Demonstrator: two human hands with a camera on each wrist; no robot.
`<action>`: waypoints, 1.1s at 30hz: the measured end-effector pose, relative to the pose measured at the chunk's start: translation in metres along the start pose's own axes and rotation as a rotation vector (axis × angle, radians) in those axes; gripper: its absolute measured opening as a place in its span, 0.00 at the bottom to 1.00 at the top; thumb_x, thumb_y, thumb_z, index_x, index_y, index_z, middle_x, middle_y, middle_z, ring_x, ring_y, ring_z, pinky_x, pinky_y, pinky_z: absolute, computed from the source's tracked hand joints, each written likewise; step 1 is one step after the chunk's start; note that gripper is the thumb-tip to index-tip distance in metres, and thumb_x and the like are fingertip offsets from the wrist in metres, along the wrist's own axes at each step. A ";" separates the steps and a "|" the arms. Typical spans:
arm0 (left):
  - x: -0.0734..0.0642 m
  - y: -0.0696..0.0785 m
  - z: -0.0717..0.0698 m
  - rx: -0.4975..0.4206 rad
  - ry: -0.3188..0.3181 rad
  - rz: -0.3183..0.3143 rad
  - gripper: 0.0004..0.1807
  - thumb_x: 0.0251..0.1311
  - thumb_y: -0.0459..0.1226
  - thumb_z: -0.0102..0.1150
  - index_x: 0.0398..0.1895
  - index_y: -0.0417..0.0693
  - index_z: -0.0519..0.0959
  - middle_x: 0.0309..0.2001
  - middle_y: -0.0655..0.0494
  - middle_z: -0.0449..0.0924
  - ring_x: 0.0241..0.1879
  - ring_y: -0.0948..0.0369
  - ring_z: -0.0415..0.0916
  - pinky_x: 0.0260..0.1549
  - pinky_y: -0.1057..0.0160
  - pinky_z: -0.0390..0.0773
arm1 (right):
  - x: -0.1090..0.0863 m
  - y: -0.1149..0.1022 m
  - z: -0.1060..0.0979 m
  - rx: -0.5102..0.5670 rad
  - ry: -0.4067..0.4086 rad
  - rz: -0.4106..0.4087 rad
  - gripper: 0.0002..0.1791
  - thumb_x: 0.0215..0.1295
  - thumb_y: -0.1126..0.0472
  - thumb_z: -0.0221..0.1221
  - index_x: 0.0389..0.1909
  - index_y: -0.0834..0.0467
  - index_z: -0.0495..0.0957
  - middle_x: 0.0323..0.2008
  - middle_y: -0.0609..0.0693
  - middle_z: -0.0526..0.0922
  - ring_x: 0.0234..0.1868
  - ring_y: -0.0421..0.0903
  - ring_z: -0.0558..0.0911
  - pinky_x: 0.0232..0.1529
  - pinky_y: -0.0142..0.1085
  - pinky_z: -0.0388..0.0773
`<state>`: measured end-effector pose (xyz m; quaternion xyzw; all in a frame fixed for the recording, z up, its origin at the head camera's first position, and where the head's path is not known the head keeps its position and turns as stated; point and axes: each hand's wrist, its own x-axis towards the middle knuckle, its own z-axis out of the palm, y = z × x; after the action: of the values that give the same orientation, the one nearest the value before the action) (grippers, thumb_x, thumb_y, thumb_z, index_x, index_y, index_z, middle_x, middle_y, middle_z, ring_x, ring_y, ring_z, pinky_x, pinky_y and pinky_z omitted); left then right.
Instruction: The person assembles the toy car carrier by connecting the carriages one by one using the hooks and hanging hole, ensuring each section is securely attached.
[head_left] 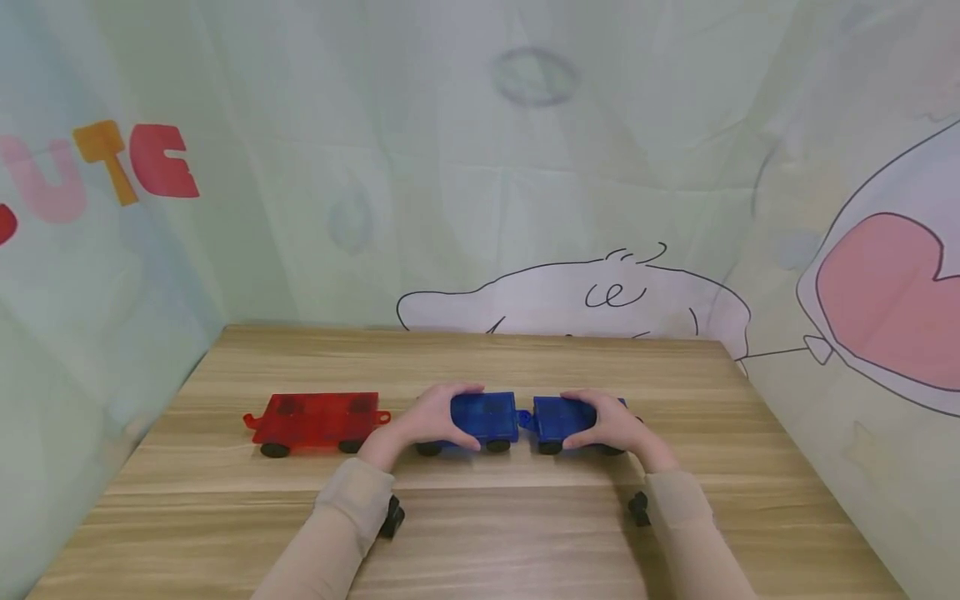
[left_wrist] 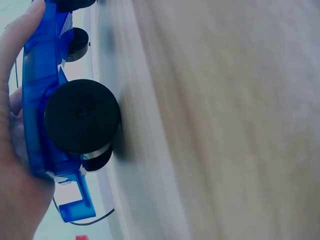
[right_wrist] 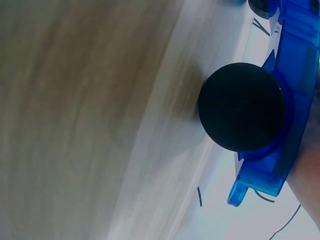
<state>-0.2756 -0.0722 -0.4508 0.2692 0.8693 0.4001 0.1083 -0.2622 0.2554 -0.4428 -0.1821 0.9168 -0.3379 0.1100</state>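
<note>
Two translucent blue toy train cars with black wheels stand end to end across the table in the head view. My left hand point(head_left: 429, 417) grips the left blue car point(head_left: 491, 415), thumb on the near edge and fingers on the far edge. The right blue car point(head_left: 553, 419) is held the same way by my right hand point(head_left: 611, 423). Between them the couplings point(head_left: 524, 419) meet; whether they are hooked together I cannot tell. A hook point(left_wrist: 77, 202) shows on the outer end of the left car, a loop point(right_wrist: 237, 194) on the right car's.
A red toy train car point(head_left: 318, 419) stands left of my left hand, its loop end close to that wrist. The wooden table point(head_left: 510, 533) ends at a printed curtain point(head_left: 450, 192) behind and at both sides.
</note>
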 end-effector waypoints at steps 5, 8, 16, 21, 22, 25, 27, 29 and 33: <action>0.000 0.000 0.000 0.007 0.004 -0.001 0.49 0.41 0.47 0.79 0.68 0.43 0.69 0.67 0.46 0.70 0.65 0.47 0.66 0.65 0.41 0.66 | 0.000 0.000 0.001 0.009 0.003 -0.012 0.47 0.47 0.50 0.75 0.69 0.60 0.67 0.69 0.63 0.67 0.69 0.65 0.65 0.66 0.62 0.62; 0.000 0.000 0.000 0.006 0.000 -0.001 0.49 0.41 0.47 0.79 0.68 0.43 0.68 0.67 0.46 0.70 0.66 0.47 0.66 0.65 0.40 0.66 | 0.001 0.000 0.001 0.008 0.004 -0.016 0.48 0.47 0.50 0.75 0.68 0.61 0.67 0.69 0.63 0.67 0.69 0.65 0.65 0.67 0.62 0.62; 0.001 -0.002 0.000 0.016 0.005 -0.003 0.48 0.41 0.47 0.79 0.68 0.44 0.69 0.67 0.47 0.70 0.66 0.47 0.66 0.65 0.41 0.66 | 0.001 0.002 0.002 0.015 0.017 -0.017 0.49 0.46 0.49 0.76 0.69 0.61 0.66 0.69 0.63 0.67 0.70 0.65 0.63 0.68 0.62 0.60; 0.002 -0.002 0.000 0.025 0.000 0.004 0.48 0.41 0.48 0.79 0.68 0.43 0.69 0.67 0.46 0.70 0.66 0.47 0.66 0.65 0.41 0.66 | 0.001 0.003 0.002 0.012 0.025 -0.021 0.49 0.46 0.49 0.76 0.69 0.61 0.67 0.69 0.63 0.67 0.70 0.65 0.64 0.68 0.62 0.60; 0.002 -0.002 0.000 0.027 -0.002 0.005 0.49 0.41 0.48 0.79 0.68 0.43 0.69 0.67 0.46 0.70 0.66 0.47 0.66 0.65 0.41 0.66 | 0.001 0.003 0.002 0.011 0.026 -0.023 0.49 0.45 0.49 0.76 0.68 0.62 0.67 0.69 0.63 0.67 0.70 0.65 0.64 0.68 0.62 0.60; 0.002 -0.002 0.000 0.032 -0.002 0.004 0.49 0.41 0.48 0.79 0.68 0.43 0.69 0.67 0.47 0.70 0.66 0.48 0.66 0.65 0.41 0.66 | 0.001 0.003 0.002 0.012 0.031 -0.027 0.49 0.45 0.49 0.76 0.68 0.62 0.67 0.69 0.63 0.68 0.70 0.65 0.64 0.68 0.62 0.60; 0.002 -0.002 -0.001 0.034 -0.003 0.001 0.49 0.41 0.48 0.79 0.68 0.43 0.68 0.67 0.47 0.70 0.66 0.48 0.66 0.64 0.41 0.67 | 0.001 0.003 0.002 0.014 0.032 -0.029 0.49 0.45 0.50 0.76 0.68 0.62 0.67 0.69 0.63 0.68 0.70 0.65 0.64 0.68 0.62 0.60; 0.002 -0.001 -0.001 0.034 -0.004 0.000 0.49 0.41 0.48 0.79 0.68 0.43 0.69 0.67 0.47 0.70 0.66 0.48 0.66 0.64 0.41 0.67 | 0.001 0.003 0.002 0.016 0.032 -0.030 0.49 0.45 0.50 0.76 0.68 0.62 0.67 0.69 0.63 0.68 0.70 0.64 0.64 0.68 0.62 0.60; 0.002 -0.001 0.000 0.046 -0.006 0.007 0.49 0.41 0.48 0.79 0.68 0.42 0.69 0.67 0.47 0.71 0.65 0.47 0.67 0.65 0.41 0.66 | 0.001 0.004 0.002 0.022 0.033 -0.034 0.49 0.45 0.50 0.76 0.68 0.62 0.67 0.69 0.62 0.68 0.70 0.64 0.64 0.68 0.62 0.60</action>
<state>-0.2774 -0.0720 -0.4512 0.2758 0.8770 0.3796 0.1032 -0.2630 0.2564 -0.4472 -0.1910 0.9115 -0.3527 0.0912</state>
